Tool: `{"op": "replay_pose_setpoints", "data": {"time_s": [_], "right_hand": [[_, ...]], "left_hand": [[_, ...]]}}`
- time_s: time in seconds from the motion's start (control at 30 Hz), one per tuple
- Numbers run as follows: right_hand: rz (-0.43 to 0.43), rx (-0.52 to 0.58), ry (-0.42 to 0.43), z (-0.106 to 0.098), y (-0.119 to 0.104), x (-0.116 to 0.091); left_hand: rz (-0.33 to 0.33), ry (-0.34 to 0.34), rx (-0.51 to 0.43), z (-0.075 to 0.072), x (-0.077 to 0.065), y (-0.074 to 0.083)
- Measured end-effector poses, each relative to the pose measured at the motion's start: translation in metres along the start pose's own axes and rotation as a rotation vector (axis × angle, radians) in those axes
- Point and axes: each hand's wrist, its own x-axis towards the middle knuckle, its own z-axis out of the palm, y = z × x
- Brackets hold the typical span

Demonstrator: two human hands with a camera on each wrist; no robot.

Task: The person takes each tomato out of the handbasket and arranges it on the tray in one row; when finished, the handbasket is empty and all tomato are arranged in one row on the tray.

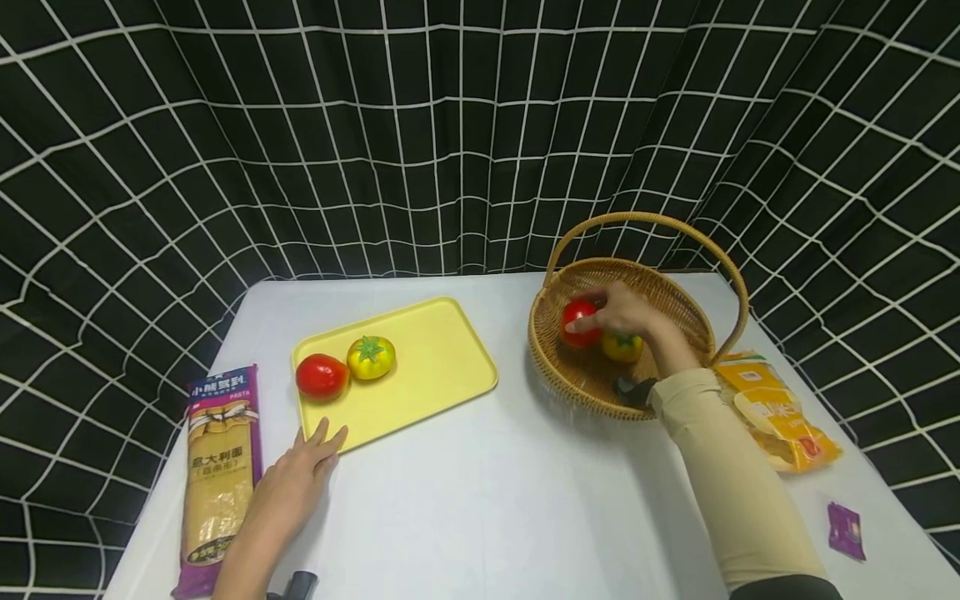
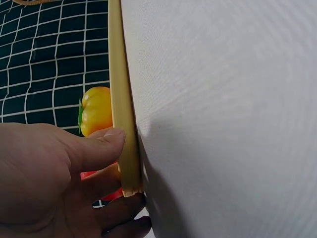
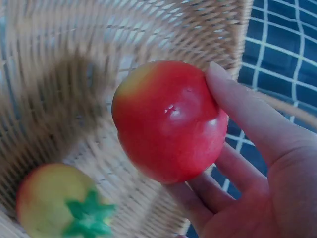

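Inside the wicker basket [image 1: 551, 367], my right hand [image 1: 626, 310] holds a shiny red tomato [image 3: 171, 124] between thumb and fingers. A yellow tomato with a green leafy top [image 3: 59, 201] lies beside it in the basket. At the near left corner of the yellow tray [image 1: 427, 367], my left hand [image 1: 300, 475] touches the rim with spread fingers; in the left wrist view the thumb rests along the tray's edge. On the tray sit a red tomato [image 1: 322, 377] and a yellow tomato with a green top [image 1: 371, 358], side by side.
A long pasta packet [image 1: 221, 475] lies at the left table edge. Right of the basket is an orange and yellow snack bag [image 1: 780, 417], with a small purple packet [image 1: 846, 531] nearer. The basket's tall handle [image 1: 645, 218] arches overhead. Dark grid cloth [image 1: 450, 142] surrounds the white table.
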Motion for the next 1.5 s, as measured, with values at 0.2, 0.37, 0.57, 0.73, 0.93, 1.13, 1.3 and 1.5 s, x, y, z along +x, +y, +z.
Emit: {"op": "replay_pose_setpoints", "data": {"time_s": [0.2, 0.37, 0.57, 0.73, 0.93, 1.13, 1.3, 1.5], "right_hand": [[-0.033, -0.031, 0.028, -0.007, -0.025, -0.007], [-0.058, -0.010, 0.053, -0.008, -0.046, -0.012], [-0.081, 0.028, 0.059, -0.002, -0.066, -0.014], [-0.148, 0.074, 0.048, 0.009, -0.080, -0.010], [-0.223, 0.147, 0.027, 0.027, -0.099, 0.000], [-0.255, 0.183, 0.009, 0.052, -0.120, 0.010], [-0.276, 0.222, -0.004, 0.079, -0.133, 0.025], [-0.258, 0.287, -0.025, 0.119, -0.140, 0.046]], "left_hand": [[0.000, 0.000, -0.001, 0.000, 0.000, -0.001], [0.004, 0.000, 0.003, 0.000, 0.000, -0.001], [0.014, 0.007, 0.011, 0.000, 0.001, -0.001], [0.021, 0.015, 0.012, -0.001, 0.000, -0.002], [0.020, 0.016, 0.012, 0.000, 0.000, -0.002], [0.024, 0.022, 0.001, 0.000, 0.000, -0.003], [0.024, 0.024, -0.009, 0.000, -0.001, -0.003], [0.033, 0.041, -0.007, -0.001, -0.002, -0.003]]}}
